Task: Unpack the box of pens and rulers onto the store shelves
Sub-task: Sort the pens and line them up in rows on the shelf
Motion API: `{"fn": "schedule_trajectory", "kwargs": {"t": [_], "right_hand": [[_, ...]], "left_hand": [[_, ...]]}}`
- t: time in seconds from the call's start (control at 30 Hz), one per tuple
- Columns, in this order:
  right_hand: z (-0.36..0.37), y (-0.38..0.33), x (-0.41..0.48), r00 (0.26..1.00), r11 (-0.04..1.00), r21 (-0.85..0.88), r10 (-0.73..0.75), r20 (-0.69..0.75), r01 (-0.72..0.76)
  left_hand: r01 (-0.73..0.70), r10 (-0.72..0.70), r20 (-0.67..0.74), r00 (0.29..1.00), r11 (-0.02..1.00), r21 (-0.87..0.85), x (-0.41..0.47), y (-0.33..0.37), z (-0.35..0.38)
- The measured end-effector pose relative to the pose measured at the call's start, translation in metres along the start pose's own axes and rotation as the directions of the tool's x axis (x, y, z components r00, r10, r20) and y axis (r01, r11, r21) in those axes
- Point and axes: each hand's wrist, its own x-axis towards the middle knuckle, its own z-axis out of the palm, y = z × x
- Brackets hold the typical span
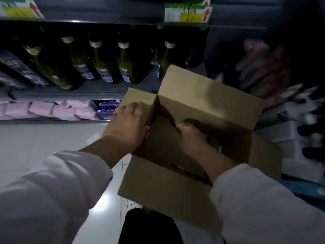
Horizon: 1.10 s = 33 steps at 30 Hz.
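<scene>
The cardboard box (167, 187) is sitting from the centre of the view out toward 4 o'clock, open at the top, with its four flaps standing or folding outward. The tallest flap is leaning away toward 1 o'clock.

The left hand (128, 124) is reaching in from 8 o'clock and gripping the box's 9 o'clock flap. Its fingers (135, 108) are curling over the outer face of the cardboard, while the thumb is hooking over the rim on the inner side.

The right hand (191, 136) is coming in from 5 o'clock and is working down inside the box. Its fingers (181, 126) are together, clamping on a dark pen (173, 124) whose end is sticking out of the fist toward 10 o'clock. More pens (186, 171) are lying on the box's bottom near its 6 o'clock wall; they are dark and blurred, so I cannot tell how many. White sleeves (52, 191) are covering both forearms.

Beyond the box, from 9 to 12 o'clock, a grey store shelf (70, 95) is carrying a row of dark green bottles (105, 64) with pale caps. Pink packs (42, 109) and blue packs (107, 107) are lying on the level below it. Price labels (188, 11) with red arrows are hanging on the shelf edge at 12 o'clock. The goods at 2 to 3 o'clock are showing too blurred to tell apart. A pale tiled floor (44, 138) is shining at 8 o'clock.
</scene>
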Motion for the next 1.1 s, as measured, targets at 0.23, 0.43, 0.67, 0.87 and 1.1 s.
{"fn": "schedule_trajectory", "kwargs": {"t": [0.23,0.43,0.67,0.87,1.1], "right_hand": [[0.044,0.012,0.064,0.994,0.995,-0.020,0.092,-0.057,-0.094],[0.066,0.021,0.084,0.985,0.986,0.007,0.167,-0.036,-0.167],[0.083,0.004,0.092,0.956,0.923,0.248,0.287,0.065,-0.294],[0.100,-0.028,0.111,0.953,0.755,0.581,0.237,0.190,-0.304],[0.089,-0.032,0.105,0.884,0.453,0.760,0.202,0.421,-0.466]], "left_hand": [[-0.018,0.018,-0.006,1.000,0.992,-0.129,0.026,-0.015,0.041],[-0.033,0.027,-0.035,0.999,0.981,-0.193,0.030,-0.022,0.053],[-0.045,0.033,-0.058,0.998,0.975,-0.216,0.032,-0.022,0.056],[-0.046,0.031,-0.066,0.997,0.968,-0.248,0.032,-0.023,0.059],[-0.055,0.037,-0.070,0.997,0.962,-0.267,0.033,-0.022,0.061]]}}
